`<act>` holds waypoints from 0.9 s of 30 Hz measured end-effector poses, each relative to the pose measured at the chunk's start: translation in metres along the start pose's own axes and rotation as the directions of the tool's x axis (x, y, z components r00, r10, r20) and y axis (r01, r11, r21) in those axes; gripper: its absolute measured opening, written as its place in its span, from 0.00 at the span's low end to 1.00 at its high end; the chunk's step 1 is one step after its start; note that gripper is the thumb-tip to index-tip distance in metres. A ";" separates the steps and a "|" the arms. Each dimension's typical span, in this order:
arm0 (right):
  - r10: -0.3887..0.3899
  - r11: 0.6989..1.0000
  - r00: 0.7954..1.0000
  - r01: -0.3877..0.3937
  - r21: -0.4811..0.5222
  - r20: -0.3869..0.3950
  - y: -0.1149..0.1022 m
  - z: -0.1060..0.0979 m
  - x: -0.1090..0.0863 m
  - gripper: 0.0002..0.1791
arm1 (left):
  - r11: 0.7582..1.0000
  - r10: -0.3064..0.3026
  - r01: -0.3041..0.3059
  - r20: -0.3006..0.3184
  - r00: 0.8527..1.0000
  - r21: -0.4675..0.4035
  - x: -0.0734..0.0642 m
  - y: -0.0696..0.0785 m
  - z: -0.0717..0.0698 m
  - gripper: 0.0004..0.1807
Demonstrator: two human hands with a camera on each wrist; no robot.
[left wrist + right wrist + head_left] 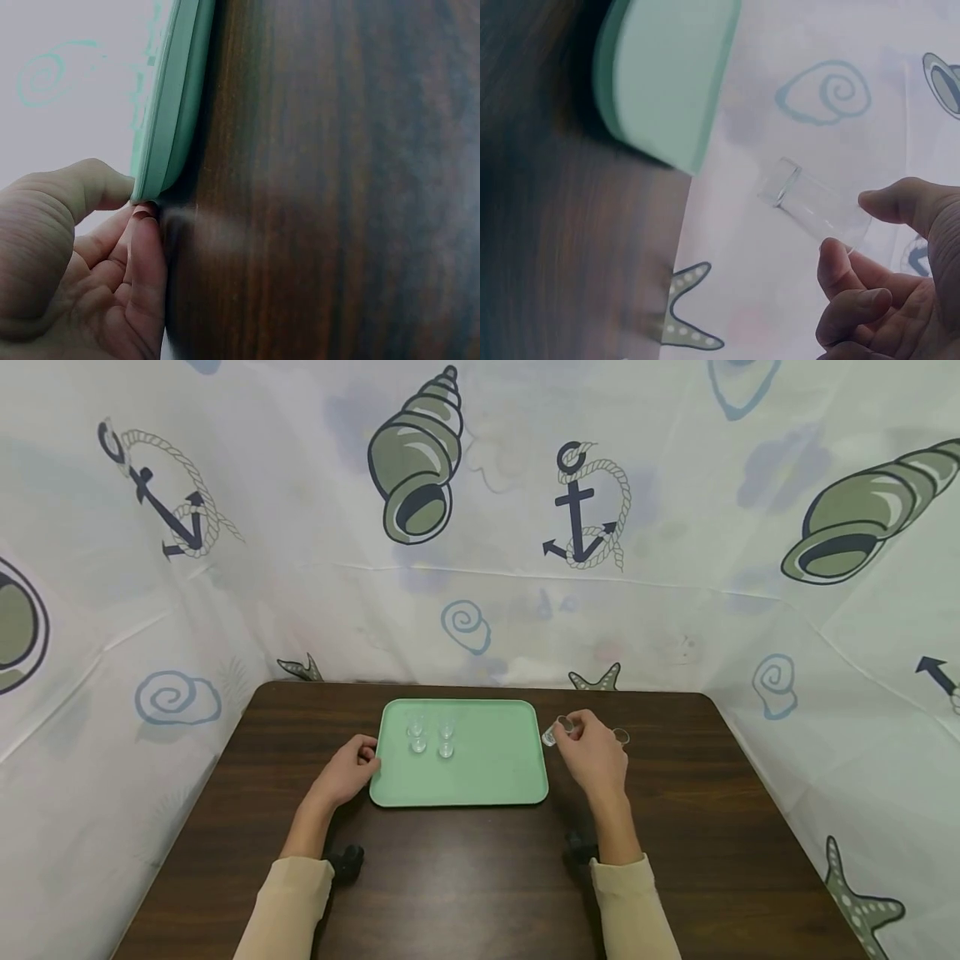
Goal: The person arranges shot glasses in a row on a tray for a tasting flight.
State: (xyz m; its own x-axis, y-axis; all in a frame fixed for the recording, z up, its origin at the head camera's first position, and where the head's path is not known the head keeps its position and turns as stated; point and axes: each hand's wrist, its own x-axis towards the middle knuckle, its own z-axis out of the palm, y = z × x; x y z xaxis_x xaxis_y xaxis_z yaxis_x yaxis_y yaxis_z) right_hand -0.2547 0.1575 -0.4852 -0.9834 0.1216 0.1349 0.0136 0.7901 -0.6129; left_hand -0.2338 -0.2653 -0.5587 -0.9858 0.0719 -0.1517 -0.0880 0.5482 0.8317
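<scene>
My left hand [347, 774] pinches the left rim of a pale green tray [495, 772], thumb above and fingers at the edge in the left wrist view. Two small clear shot glasses [446, 748] stand side by side on the tray's left half. Just off the tray's right edge, my right hand [596, 757] holds another clear shot glass [806, 201] between thumb and fingers near its mouth. The glass is tilted, its thick base pointing toward the tray. Behind the right hand, the rim of one more clear glass [622, 737] shows, the rest hidden.
The tray lies on a dark wood-grain table [457, 877] near its far edge. White cloth [517, 635] printed with shells, anchors and starfish hangs around the back and sides. Dark wrist devices [347, 864] sit below both forearms.
</scene>
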 end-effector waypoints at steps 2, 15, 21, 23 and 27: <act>-0.004 1.000 1.000 0.004 0.003 -0.005 -0.003 0.001 0.000 0.26 | 1.000 0.001 -0.001 0.001 1.000 -0.001 0.000 -0.001 0.000 0.23; -0.011 1.000 1.000 0.011 0.013 -0.008 -0.024 0.015 0.003 0.24 | 1.000 -0.004 0.004 -0.002 1.000 0.000 0.004 -0.002 0.000 0.23; -0.038 0.998 0.999 0.037 0.048 0.030 -0.036 0.025 0.006 0.24 | 1.000 -0.009 0.009 0.000 1.000 -0.018 0.002 0.001 -0.001 0.23; -0.048 0.997 0.998 0.045 0.061 0.050 -0.039 0.029 0.006 0.25 | 1.000 -0.010 0.010 0.000 1.000 -0.015 0.002 0.001 -0.001 0.23; -0.070 0.995 0.994 0.064 0.071 0.082 -0.044 0.039 0.006 0.25 | 1.000 -0.011 0.011 -0.003 1.000 -0.009 0.001 0.001 -0.001 0.24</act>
State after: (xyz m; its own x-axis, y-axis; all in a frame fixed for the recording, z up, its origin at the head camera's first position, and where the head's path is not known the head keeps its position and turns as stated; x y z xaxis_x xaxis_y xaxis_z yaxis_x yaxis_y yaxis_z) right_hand -0.2680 0.1000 -0.4881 -0.9935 0.0163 0.1127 -0.0622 0.7514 -0.6569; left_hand -0.2354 -0.2656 -0.5579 -0.9852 0.0637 -0.1592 -0.0999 0.5418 0.8346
